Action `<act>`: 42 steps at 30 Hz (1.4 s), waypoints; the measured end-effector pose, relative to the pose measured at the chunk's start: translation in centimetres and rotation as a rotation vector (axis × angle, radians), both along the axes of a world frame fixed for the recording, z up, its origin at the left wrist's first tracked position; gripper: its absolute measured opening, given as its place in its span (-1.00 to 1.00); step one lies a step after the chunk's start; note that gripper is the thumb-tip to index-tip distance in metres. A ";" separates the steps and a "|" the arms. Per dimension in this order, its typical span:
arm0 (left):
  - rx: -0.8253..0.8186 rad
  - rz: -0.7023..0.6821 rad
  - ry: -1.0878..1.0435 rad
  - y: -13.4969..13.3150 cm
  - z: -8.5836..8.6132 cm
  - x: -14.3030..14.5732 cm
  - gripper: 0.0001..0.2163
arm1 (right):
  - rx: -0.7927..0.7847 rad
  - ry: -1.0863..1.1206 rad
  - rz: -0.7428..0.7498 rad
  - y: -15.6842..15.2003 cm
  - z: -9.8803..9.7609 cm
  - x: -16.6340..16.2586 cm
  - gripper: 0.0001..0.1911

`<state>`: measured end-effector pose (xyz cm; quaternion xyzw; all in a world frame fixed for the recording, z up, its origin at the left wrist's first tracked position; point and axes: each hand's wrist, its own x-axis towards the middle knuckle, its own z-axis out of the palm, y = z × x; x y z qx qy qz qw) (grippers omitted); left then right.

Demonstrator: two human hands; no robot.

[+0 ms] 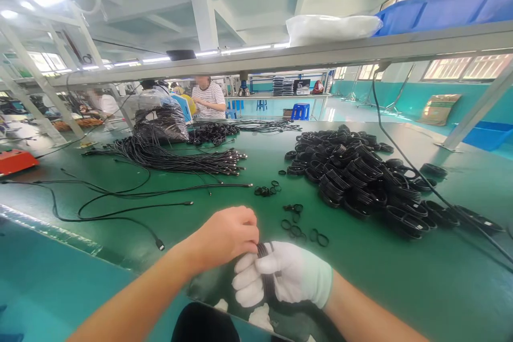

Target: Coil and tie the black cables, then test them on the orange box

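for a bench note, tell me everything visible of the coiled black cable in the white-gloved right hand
The coiled black cable looks smooth and plastic-coated, its slim strands bunched side by side. Clasped by the white-gloved right hand, it runs roughly upright in the picture, near the front of the green tabletop. The bare left hand is at its upper end, seemingly touching it. Fingers hide much.

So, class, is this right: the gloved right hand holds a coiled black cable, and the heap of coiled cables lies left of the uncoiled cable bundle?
Not quite: the head view shows the heap of coiled cables lying right of the uncoiled cable bundle, not left. The rest stands: the gloved right hand holds a coiled black cable.
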<state>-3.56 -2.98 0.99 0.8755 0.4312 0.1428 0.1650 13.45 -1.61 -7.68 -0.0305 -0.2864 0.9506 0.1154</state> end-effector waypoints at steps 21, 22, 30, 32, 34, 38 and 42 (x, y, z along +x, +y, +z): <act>-0.032 0.314 -0.629 -3.4 -6.1 1.4 -0.89 | 0.534 -0.171 -0.113 -0.2 3.7 0.7 -0.72; 0.033 0.313 -0.638 -3.5 -6.4 1.7 -0.88 | 0.551 -0.174 -0.114 -0.2 3.9 0.9 -0.72; 0.212 0.302 -0.601 -4.6 -5.7 3.4 -0.75 | 0.693 -0.131 0.136 0.6 4.5 2.2 -0.66; 0.060 0.214 -0.477 -4.6 -4.1 3.3 -0.67 | 0.699 -0.095 0.216 0.8 4.5 2.4 -0.63; -0.069 0.129 -0.359 -4.7 -2.5 3.2 -0.63 | 0.702 -0.073 0.253 0.8 4.5 2.4 -0.62; -0.057 0.084 -0.265 -4.5 -1.3 3.3 -0.73 | 0.760 -0.083 0.175 0.1 4.9 2.3 -0.58; 0.021 0.076 -0.269 -4.3 -1.6 3.2 -0.78 | 0.829 -0.123 0.028 -0.5 6.0 2.7 -0.38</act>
